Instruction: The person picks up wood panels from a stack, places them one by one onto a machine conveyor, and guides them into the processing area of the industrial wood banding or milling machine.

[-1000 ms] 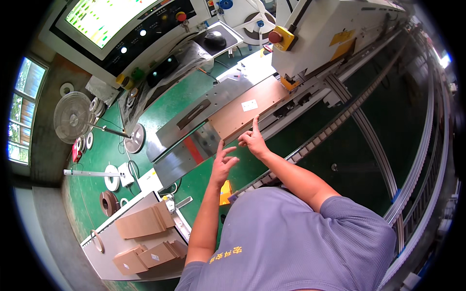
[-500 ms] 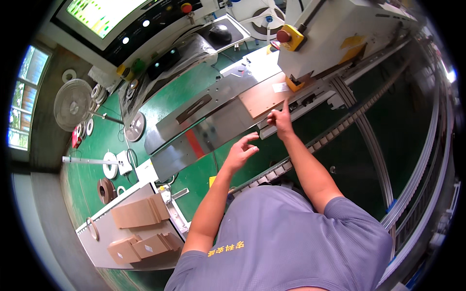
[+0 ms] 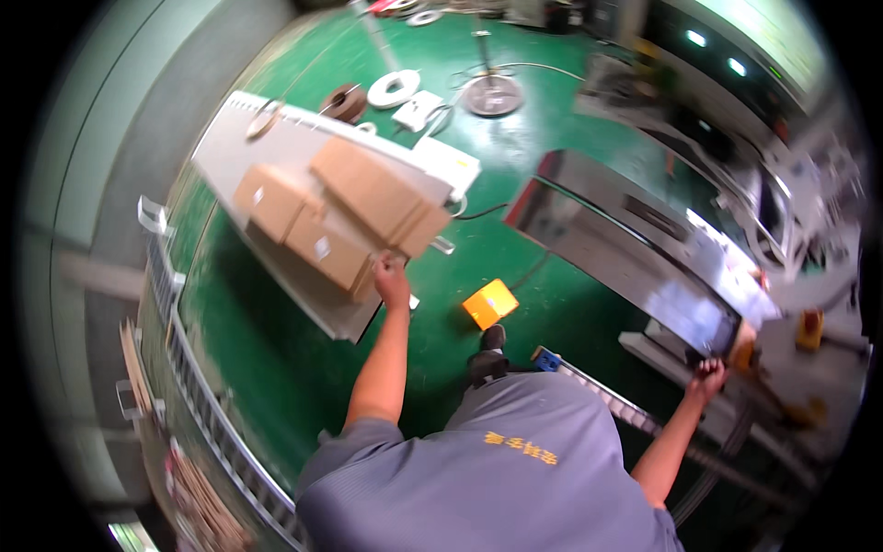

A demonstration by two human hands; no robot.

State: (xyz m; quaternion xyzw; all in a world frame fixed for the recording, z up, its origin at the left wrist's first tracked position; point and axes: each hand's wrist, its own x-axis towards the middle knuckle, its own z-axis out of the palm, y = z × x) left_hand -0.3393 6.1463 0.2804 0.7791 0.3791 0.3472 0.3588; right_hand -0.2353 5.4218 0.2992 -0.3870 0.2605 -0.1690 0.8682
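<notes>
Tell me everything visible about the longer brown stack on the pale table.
The longer brown stack looks like flat cardboard or wood-type panels, plain on top, with layers stepping out at the end near the person. It lies flat, slantwise in view, on the pale table, beside the brown pile with white labels. The left hand is at its near corner; blur hides whether they touch.

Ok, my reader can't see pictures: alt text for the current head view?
Left hand at brown boards on a table, right hand near a metal bench; blur hides any grip. A yellow box sits on green floor between.
</notes>
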